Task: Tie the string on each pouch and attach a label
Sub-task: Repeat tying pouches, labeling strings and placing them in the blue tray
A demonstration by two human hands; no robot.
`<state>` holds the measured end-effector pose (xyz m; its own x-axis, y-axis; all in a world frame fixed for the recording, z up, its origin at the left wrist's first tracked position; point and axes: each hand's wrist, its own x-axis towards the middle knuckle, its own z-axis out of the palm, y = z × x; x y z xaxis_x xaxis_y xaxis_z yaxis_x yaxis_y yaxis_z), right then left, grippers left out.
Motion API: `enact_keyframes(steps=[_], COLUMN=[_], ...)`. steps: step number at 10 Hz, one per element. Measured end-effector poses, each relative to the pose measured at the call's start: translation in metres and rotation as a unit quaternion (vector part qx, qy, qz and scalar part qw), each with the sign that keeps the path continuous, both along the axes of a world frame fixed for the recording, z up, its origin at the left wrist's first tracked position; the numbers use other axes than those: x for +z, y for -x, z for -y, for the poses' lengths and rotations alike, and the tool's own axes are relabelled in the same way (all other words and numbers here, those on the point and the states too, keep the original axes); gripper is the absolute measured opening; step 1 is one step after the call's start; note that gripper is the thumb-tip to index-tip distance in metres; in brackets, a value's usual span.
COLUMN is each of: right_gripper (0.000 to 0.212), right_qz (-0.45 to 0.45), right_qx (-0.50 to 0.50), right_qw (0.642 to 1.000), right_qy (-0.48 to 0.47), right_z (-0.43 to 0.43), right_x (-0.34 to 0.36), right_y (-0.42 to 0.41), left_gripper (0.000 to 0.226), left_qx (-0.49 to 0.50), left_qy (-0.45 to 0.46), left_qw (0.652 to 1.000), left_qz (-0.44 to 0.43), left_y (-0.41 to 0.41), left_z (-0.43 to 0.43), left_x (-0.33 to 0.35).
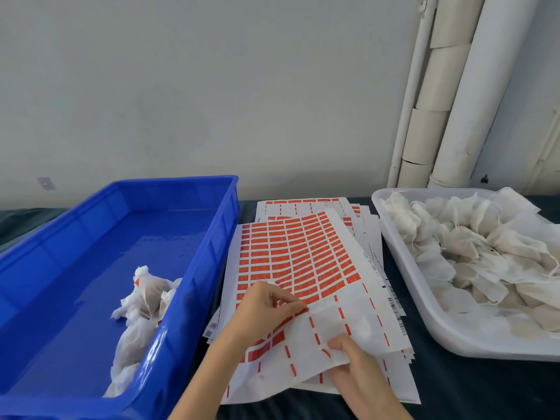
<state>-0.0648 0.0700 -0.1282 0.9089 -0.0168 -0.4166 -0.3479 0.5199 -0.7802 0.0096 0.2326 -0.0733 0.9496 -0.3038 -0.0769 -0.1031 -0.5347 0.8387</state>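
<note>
Label sheet (291,256) lies on the bench (460,386) between blue crate (230,213) and white tray (424,313); left hand (266,301) pinches a red label (300,311), I think, right hand (354,359) grips the spent sheet (351,316). Rushed peel could tear it.

Soft even daylight, faint shadows, wide-angle bending at edges.

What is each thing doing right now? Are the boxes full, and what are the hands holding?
blue crate: mostly bare, few pouches inside
tied pouches: necks bunched shut, lying in the crate
white tray: heaped full
loose pouches: piled in the tray
top label sheet: near rows already peeled
left hand: pinches a red label
right hand: grips the sheet's near part
</note>
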Motion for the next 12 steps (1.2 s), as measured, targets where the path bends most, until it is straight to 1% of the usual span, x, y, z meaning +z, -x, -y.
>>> enact_keyframes(steps=[1,2,3,4,6,7,8,9,10,11,12], right_gripper=[0.035,0.037,0.035,0.031,0.034,0.03,0.027,0.027,0.027,0.033,0.048], right_qz=[-0.001,0.006,0.008,0.008,-0.016,-0.027,-0.037,-0.041,-0.044,-0.008,-0.038], right_qx=[-0.007,-0.012,-0.011,0.003,0.018,0.003,-0.012,-0.016,-0.039,-0.107,-0.128], right_qw=[1.0,1.0,1.0,1.0,0.998,0.999,0.999,0.999,0.996,0.983,0.965], right_qy=[-0.005,-0.026,-0.013,0.001,0.051,0.04,-0.008,-0.03,-0.073,-0.151,-0.227], right_z=[0.001,0.0,0.0,0.0,-0.001,-0.003,-0.004,-0.002,-0.002,-0.002,0.003], right_x=[0.0,0.004,0.011,0.021,0.022,0.023,0.024,0.018,0.018,0.012,0.006], right_y=[0.0,0.001,0.001,0.003,0.0,0.004,0.008,0.002,0.002,0.004,0.007], left_gripper=[0.008,0.023,0.022,0.023,0.022,0.02,0.008,0.006,0.002,0.009,0.037], left_qx=[-0.017,-0.027,-0.007,-0.018,-0.026,-0.019,0.022,0.065,0.077,0.078,0.059], left_qy=[-0.025,-0.073,-0.083,-0.125,-0.144,-0.133,-0.07,0.008,0.015,0.013,-0.015], left_qw=[0.999,0.995,0.994,0.985,0.981,0.982,0.99,0.994,0.993,0.992,0.992], left_qz=[0.022,0.065,0.077,0.114,0.131,0.137,0.117,0.092,0.083,0.102,0.111], left_y=[0.001,0.003,0.002,0.002,0.001,0.003,0.009,0.016,0.02,0.028,0.037], left_z=[0.0,0.0,0.001,0.002,0.002,0.004,0.007,0.011,0.013,0.012,0.013], left_x=[-0.002,-0.005,-0.007,-0.008,-0.01,-0.011,-0.014,-0.016,-0.017,-0.021,-0.026])
